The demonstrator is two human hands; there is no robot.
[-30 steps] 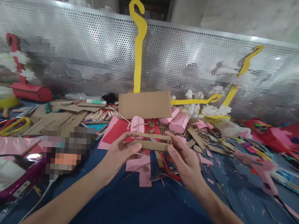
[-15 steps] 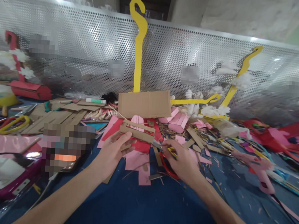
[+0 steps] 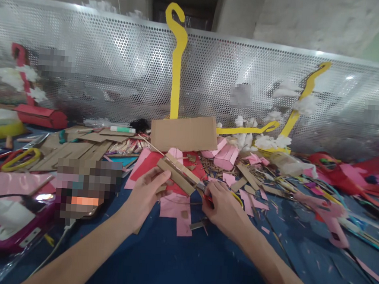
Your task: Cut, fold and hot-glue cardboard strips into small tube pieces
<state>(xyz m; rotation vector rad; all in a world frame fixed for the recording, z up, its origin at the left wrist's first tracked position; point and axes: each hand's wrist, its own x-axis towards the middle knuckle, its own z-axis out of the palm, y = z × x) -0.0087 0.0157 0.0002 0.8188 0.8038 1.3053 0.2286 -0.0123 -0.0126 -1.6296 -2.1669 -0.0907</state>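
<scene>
My left hand [image 3: 147, 189] is closed on a small folded cardboard piece [image 3: 178, 178], thumb on its near face. The piece is held tilted, its right end lower, above red and pink paper. In my right hand [image 3: 224, 207] are scissors with red and yellow handles [image 3: 238, 199], fingers curled round them. Their blades point left and meet the cardboard's right end; whether they are around its edge I cannot tell. Beneath my hands lies a pink paper cutout [image 3: 183, 224]. Behind them stands a plain cardboard box [image 3: 184, 134] with a tall yellow hook [image 3: 176, 80] rising at its back.
A pink glue gun [image 3: 325, 212] lies at the right with its cable. Flat cardboard sheets [image 3: 73, 151] and a second pair of scissors [image 3: 21, 159] are at the left. Paper scraps and sticks litter the blue table [image 3: 171, 266]. A perforated metal panel [image 3: 117, 67] runs along the back.
The cardboard piece has tipped, its right end now lower. My right hand has closed round the scissors, and their handles have lifted off the table toward the cardboard.
</scene>
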